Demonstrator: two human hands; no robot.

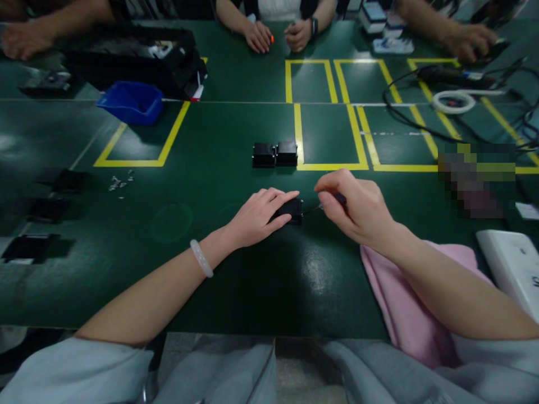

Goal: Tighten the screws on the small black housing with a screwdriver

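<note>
My left hand [261,216] presses a small black box [296,209] against the green table, fingers over its top and thumb along the near side. A thin screwdriver [312,211] is gripped in my right hand [357,206]. Its shaft points left, with the tip at the box's right side, where small metal screw-like bits show. Whether the tip sits in a screw head is too small to tell. Just beyond my hands, two similar black boxes [275,154] stand side by side. Loose screws [118,183] lie scattered to the left.
At left are several black parts [31,247], a blue bin [132,104] and a large black housing [177,62]. A pink cloth [379,275] and white device [505,264] lie at right, below dark cables [391,109]. Co-workers' hands [298,35] rest across the table.
</note>
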